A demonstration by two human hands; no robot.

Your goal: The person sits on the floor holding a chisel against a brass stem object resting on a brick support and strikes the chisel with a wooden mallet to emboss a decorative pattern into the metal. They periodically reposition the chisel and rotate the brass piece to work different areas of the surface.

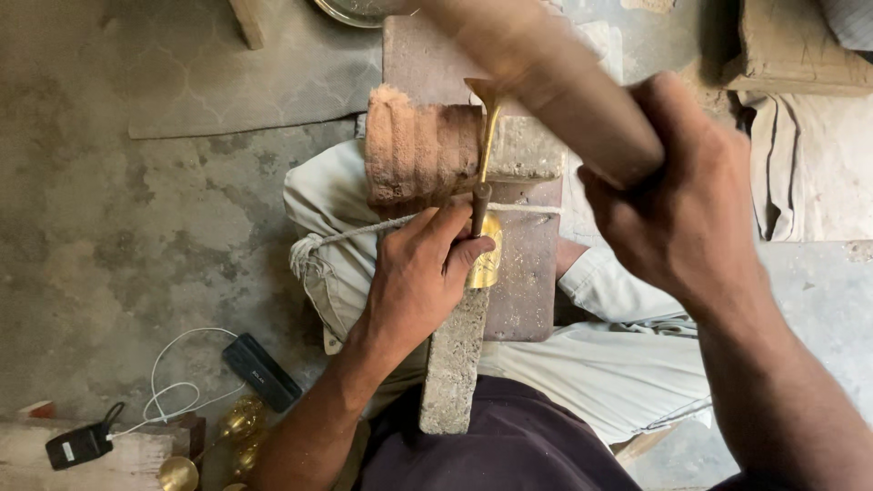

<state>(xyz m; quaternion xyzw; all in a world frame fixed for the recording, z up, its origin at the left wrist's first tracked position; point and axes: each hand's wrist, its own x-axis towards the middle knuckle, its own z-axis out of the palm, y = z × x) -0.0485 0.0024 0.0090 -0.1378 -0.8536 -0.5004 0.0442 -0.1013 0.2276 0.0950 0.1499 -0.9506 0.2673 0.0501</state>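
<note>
Shiny yellow brass piece [486, 259], fuzzy rust-pink cloth roll [414, 145], grey mottled stone block [455, 364], off-white trousers [600, 373]

Stained concrete floor [109, 227], daylit

Floor-level metal workshop: stone block [455, 364], brass pieces [238, 420], bare concrete floor [109, 227].

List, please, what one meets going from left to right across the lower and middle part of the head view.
Small black device → white cable → black rectangular block → left hand → brass piece → right hand.
</note>
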